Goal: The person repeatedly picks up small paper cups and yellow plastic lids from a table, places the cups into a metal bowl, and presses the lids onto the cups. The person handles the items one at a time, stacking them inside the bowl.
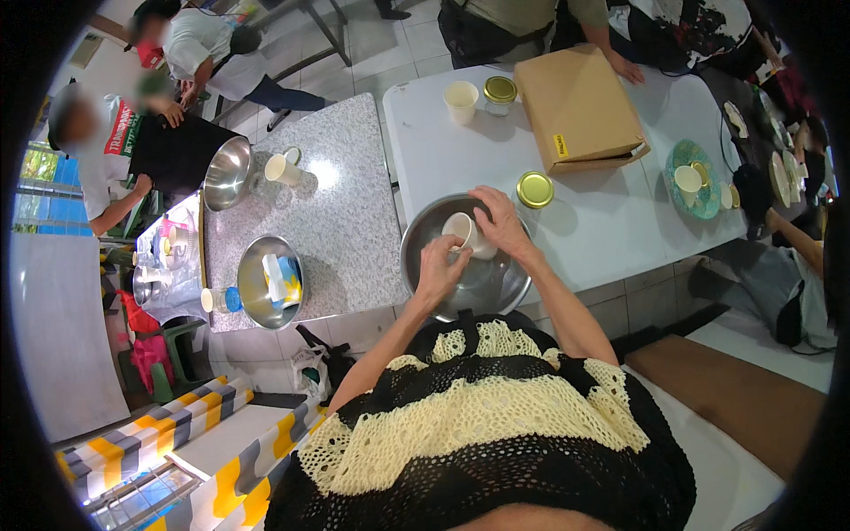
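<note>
A white paper cup is tilted inside a wide metal mixing bowl at the near left of the white table. My left hand is closed on the cup's near side, with its fingers at the rim. My right hand curves around the cup's far right side; its fingertips lie between the cup and the bowl's far rim. White material shows in the bowl beside the cup, partly hidden by my hands. Just right of the bowl stands a glass jar with a gold lid.
On the white table are a cardboard box, another cup, a second gold-lidded jar and a green plate. The speckled table holds two metal bowls and a mug. People stand around both tables.
</note>
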The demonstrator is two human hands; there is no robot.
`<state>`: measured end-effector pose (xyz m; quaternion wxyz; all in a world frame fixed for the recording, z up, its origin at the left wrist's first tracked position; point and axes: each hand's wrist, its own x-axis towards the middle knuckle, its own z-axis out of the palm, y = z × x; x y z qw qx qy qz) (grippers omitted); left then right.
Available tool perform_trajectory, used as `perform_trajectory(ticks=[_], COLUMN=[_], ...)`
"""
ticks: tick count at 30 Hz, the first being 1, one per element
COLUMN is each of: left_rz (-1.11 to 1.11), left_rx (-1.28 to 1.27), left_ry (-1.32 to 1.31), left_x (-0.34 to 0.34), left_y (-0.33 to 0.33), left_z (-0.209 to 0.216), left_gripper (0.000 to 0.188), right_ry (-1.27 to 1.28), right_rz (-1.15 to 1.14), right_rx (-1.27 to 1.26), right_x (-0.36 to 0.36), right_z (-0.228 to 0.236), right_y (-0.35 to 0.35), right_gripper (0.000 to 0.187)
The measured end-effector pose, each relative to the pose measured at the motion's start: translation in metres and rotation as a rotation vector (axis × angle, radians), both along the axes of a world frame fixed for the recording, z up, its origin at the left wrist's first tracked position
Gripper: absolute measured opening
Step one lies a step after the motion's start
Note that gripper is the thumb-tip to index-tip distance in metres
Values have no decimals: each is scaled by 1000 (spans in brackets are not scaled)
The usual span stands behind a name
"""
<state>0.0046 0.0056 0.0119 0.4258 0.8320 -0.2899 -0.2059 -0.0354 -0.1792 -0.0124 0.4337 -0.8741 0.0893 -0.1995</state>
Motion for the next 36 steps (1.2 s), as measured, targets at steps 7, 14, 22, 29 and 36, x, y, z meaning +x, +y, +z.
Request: perform_trajectory(ticks=[7,14,22,29,36], left_rz=[-297,-261,229,307,340], left_rx=[68,-61,-208,-254,-267], left_ry=[-614,-604,-103,-58,79], left_x=[2,1,9,50,66], left_y=[19,16,-2,-17,-32], left_z=[17,19,30,60,96], left_gripper=[20,33,28,24,30], right_ry=[149,167,52,-25,-464], right_rz=[8,-67,-154,-34,102], right_rx=[74,164,203,1321,2080], right_x=[-27,-32,-26,1,17], right_z=[46,17,42,70,89], right_y=[12,27,34,7,4], right_gripper=[27,22,19,48,67])
